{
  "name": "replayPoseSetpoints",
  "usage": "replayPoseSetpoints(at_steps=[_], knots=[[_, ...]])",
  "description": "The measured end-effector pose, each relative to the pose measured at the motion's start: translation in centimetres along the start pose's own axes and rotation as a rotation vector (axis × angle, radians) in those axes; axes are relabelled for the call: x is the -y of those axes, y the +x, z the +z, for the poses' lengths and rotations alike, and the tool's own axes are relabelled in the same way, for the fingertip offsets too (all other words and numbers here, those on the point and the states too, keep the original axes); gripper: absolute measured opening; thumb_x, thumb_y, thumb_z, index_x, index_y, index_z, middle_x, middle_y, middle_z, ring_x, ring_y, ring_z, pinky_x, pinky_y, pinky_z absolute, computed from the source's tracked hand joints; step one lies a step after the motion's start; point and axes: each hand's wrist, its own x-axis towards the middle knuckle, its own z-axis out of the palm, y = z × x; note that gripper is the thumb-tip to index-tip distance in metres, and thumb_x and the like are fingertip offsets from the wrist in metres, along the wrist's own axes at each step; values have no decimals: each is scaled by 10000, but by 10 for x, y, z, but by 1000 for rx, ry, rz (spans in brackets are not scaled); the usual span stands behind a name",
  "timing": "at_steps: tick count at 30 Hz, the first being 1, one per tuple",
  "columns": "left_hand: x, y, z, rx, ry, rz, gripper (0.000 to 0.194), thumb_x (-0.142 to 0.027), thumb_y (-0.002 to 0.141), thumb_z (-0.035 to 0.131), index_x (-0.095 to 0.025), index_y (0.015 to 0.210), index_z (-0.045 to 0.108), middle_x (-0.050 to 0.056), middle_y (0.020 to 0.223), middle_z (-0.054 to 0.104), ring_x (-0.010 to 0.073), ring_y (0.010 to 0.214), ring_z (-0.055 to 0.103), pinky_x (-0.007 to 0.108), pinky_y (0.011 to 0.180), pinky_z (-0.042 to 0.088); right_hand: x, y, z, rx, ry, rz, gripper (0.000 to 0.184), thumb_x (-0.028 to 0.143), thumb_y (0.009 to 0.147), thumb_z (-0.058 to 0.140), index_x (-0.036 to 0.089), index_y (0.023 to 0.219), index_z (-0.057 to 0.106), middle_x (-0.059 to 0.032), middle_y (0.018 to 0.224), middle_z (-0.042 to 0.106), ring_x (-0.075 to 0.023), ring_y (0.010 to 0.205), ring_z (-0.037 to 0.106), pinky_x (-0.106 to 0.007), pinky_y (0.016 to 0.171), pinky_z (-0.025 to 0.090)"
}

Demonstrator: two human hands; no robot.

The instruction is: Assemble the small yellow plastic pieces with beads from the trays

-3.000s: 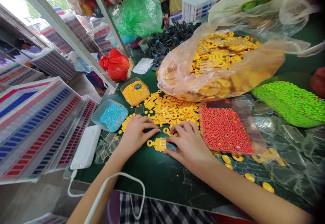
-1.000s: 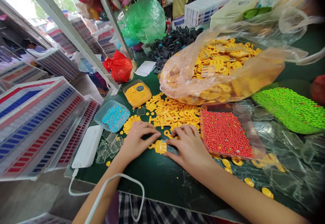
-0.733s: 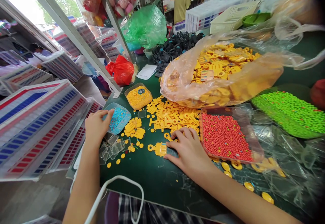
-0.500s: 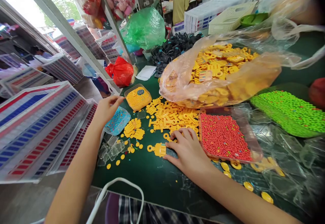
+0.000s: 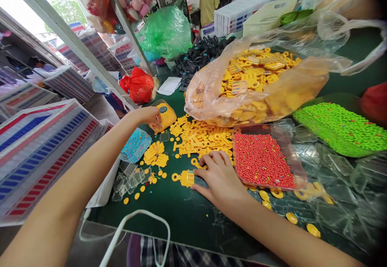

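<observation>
My left hand (image 5: 151,116) reaches into the small tray of yellow beads (image 5: 168,115), its fingertips bent down together at the beads; anything between them is hidden. With thumb and forefinger, my right hand (image 5: 220,178) grips the right end of a yellow hand-shaped plastic piece (image 5: 185,178) lying flat on the table; a ring sticks out at its left end. Beyond that hand spreads a heap of loose yellow plastic parts (image 5: 201,136). A tray of blue beads (image 5: 136,145) stands below my left forearm, near several yellow hand-shaped pieces (image 5: 155,154).
A tray of red beads (image 5: 263,160) sits right of my right hand, and green beads (image 5: 344,126) lie farther right. Behind is an open plastic bag (image 5: 208,105) of yellow parts. Clear plastic pieces (image 5: 128,182) and yellow discs lie at left. A white cable (image 5: 142,211) curves at the front edge.
My left hand has moved right and forward, from above the blue beads to the yellow bead tray. My right hand stays at the yellow piece. The whole view has shifted slightly.
</observation>
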Motion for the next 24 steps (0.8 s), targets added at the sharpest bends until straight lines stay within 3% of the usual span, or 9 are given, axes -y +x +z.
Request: replayPoseSetpoints(at_steps=[5, 13, 19, 24], knots=[[8, -5, 3, -73, 30, 7, 127, -294, 684, 723, -184, 690, 784, 75, 684, 739, 210, 642, 629, 257, 606, 390, 0, 1, -4, 24, 8, 7, 272, 502, 691, 801, 258, 802, 754, -47, 873, 654, -261, 911, 532, -417, 835, 386], [24, -20, 29, -450, -90, -64, 304, -426, 770, 647, -198, 899, 800, 82, 835, 765, 231, 751, 655, 265, 620, 392, 0, -1, -4, -1, 25, 9, 257, 481, 702, 800, 259, 823, 753, -42, 886, 645, -258, 929, 535, -427, 870, 387], [27, -20, 44, -413, -241, -52, 324, -419, 730, 657, -187, 912, 791, 51, 817, 774, 217, 746, 673, 250, 651, 436, 0, -1, -3, -13, 13, 3, 261, 497, 707, 791, 262, 811, 747, -40, 887, 638, -249, 929, 526, -407, 864, 387], [26, -25, 40, -531, -329, -52, 415, -366, 727, 654, -159, 1075, 739, 69, 912, 766, 231, 808, 685, 270, 699, 466, 0, -2, -3, -3, 15, -1, 264, 492, 713, 789, 260, 832, 744, -39, 896, 641, -249, 933, 527, -413, 862, 394]])
